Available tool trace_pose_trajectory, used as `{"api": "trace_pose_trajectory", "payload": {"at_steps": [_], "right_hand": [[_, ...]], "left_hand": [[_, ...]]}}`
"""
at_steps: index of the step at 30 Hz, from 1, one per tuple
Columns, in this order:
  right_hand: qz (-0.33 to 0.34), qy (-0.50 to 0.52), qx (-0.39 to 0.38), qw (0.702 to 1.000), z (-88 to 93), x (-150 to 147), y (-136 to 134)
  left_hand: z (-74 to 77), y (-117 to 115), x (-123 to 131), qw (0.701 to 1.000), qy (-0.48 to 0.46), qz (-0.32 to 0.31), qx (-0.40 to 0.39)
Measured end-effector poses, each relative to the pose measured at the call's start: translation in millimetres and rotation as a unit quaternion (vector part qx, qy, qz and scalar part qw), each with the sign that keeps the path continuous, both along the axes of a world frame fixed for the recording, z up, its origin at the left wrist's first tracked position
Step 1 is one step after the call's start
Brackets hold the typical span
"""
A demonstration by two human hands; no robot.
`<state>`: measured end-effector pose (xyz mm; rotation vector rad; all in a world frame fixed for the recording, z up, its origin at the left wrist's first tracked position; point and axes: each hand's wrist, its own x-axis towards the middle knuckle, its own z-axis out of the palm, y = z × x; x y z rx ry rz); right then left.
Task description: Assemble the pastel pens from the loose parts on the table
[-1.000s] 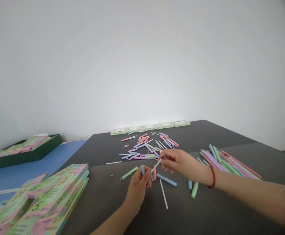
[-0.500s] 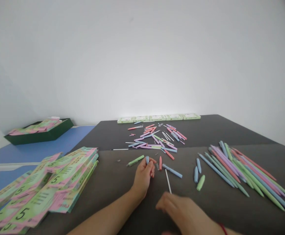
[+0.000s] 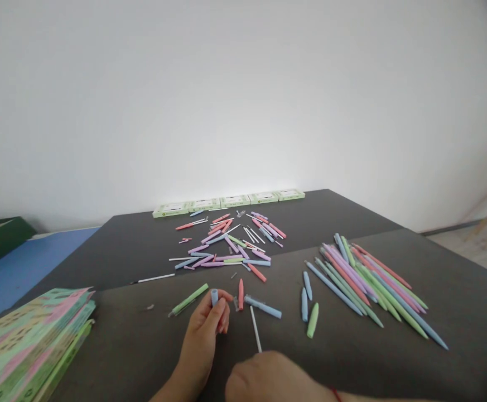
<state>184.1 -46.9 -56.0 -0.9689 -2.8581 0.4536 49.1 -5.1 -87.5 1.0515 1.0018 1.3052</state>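
Note:
My left hand is closed around a blue pen barrel, its open end pointing up between thumb and fingers. Low in the view, my right hand is slightly blurred, its fingers curled under and mostly hidden. A white pen refill runs along the table to its knuckles; whether the fingers grip it is not visible. Just beyond lie a red pen tip piece, a blue barrel with a clear end and a green barrel.
Pen parts are scattered farther back, before a row of flat boxes. On the right lie many pens and loose blue and green pieces. Printed packets are stacked left, with a green tray behind.
The view has turned to the right, so things sit farther left. My right hand has come over the near end of the white refill. My left hand keeps the blue barrel.

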Motion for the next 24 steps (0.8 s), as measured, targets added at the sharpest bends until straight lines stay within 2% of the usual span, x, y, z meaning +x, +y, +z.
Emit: {"api": "trace_pose_trajectory", "payload": {"at_steps": [1,2,5,7,9,11,13,16,24], "right_hand": [[-0.039,0.04,-0.074,0.996,15.9,18,7],[-0.102,0.111,-0.114,0.982,31.2,36,14],[-0.145,0.251,-0.305,0.907,65.9,74,32],[-0.157,0.271,-0.342,0.886,76.4,84,41],[-0.161,0.244,-0.292,0.911,79.0,85,46],[-0.159,0.193,-0.197,0.948,77.4,82,46],[-0.158,0.145,-0.106,0.971,75.1,79,43],[-0.147,0.1,-0.03,0.984,74.3,76,39],[-0.111,0.051,0.079,0.989,70.6,70,37]], "left_hand": [[1.2,-2,0,1.0,0.027,-0.008,0.008],[2.8,-4,1,0.998,0.057,-0.019,0.017],[10.6,-14,2,0.985,0.152,-0.059,0.051],[16.9,-19,3,0.972,0.21,-0.072,0.081],[22.5,-22,3,0.957,0.259,-0.081,0.107],[26.4,-23,3,0.943,0.296,-0.094,0.121],[28.1,-22,3,0.932,0.323,-0.103,0.128],[27.6,-20,3,0.923,0.347,-0.103,0.133],[24.5,-21,6,0.885,0.424,-0.095,0.168]]}}
